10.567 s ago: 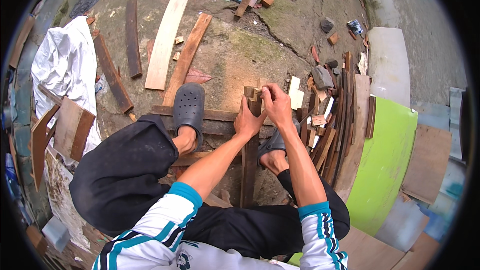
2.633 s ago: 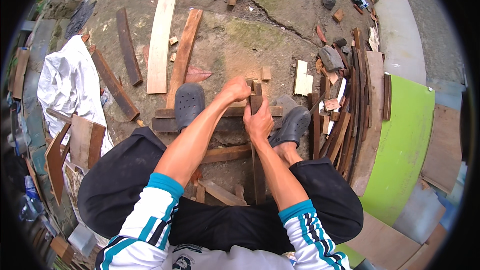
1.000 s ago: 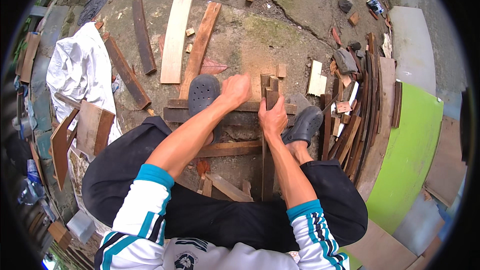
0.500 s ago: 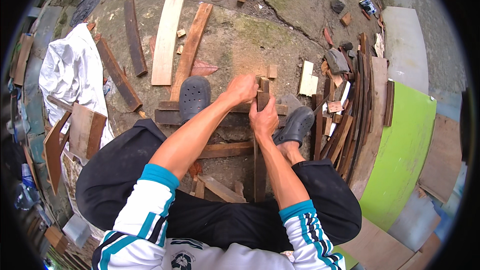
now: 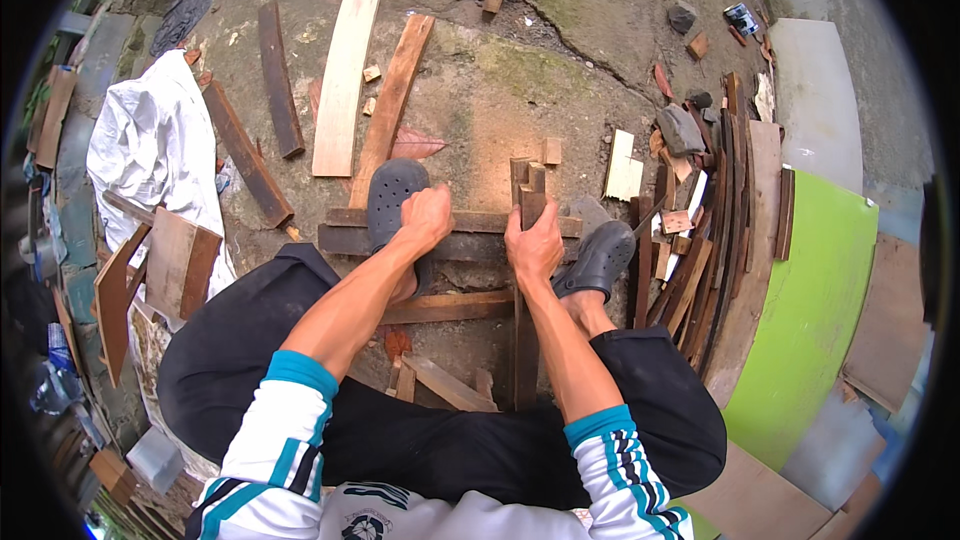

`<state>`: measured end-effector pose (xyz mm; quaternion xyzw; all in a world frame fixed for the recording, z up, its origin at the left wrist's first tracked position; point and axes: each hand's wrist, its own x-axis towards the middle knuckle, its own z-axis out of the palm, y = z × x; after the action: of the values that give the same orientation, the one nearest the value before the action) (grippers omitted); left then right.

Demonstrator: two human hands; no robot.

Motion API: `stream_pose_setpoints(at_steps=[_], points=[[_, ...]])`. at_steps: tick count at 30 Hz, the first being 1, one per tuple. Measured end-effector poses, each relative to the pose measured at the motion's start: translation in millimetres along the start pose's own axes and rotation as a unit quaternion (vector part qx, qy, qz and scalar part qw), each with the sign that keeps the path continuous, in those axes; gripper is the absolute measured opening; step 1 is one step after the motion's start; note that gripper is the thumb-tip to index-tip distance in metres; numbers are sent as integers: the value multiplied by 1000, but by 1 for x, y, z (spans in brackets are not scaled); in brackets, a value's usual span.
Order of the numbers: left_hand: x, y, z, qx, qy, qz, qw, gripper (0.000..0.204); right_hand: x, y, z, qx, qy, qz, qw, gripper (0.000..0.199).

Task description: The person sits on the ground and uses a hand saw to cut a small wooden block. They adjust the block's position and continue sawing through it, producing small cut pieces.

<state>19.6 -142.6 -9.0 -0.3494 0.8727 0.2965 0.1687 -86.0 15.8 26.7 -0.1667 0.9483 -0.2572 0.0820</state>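
My left hand point(image 5: 428, 217) is closed in a fist above my left clog point(image 5: 385, 202), by the left end of a crosswise wooden strip point(image 5: 470, 222). Whatever that fist may hold is hidden. My right hand point(image 5: 535, 243) grips a brown wooden batten point(image 5: 532, 204) that runs lengthwise between my feet, its far end showing beyond my fingers. A darker stretch of wood point(image 5: 525, 355) continues below this hand toward my lap. Pale sawdust point(image 5: 505, 135) lies on the ground just past the batten's end. Beside it is a small wood block point(image 5: 552, 150).
Long boards point(image 5: 350, 70) and dark strips point(image 5: 235, 150) lie at the far left, near a white cloth point(image 5: 150, 140). My right clog point(image 5: 603, 258) stands beside a pile of wood strips point(image 5: 715, 230). A green panel point(image 5: 800, 310) lies farther right. Offcuts point(image 5: 445, 382) lie close to my lap.
My left hand has moved left, away from the batten's far end to above my left clog. My right hand keeps its grip on the batten. The whole view has shifted slightly.
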Motion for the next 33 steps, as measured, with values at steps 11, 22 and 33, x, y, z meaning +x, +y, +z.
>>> stream_pose_setpoints(at_steps=[11,22,33], points=[[42,76,-26,-230,39,41,972,32,-5,4,3,-9,4,-5,1000,50],[36,84,-10,-233,28,72,969,28,-5,2,2,-3,13,-22,1000,49],[24,96,-15,-170,60,58,982,24,-5,5,1,13,-3,-14,1000,52]])
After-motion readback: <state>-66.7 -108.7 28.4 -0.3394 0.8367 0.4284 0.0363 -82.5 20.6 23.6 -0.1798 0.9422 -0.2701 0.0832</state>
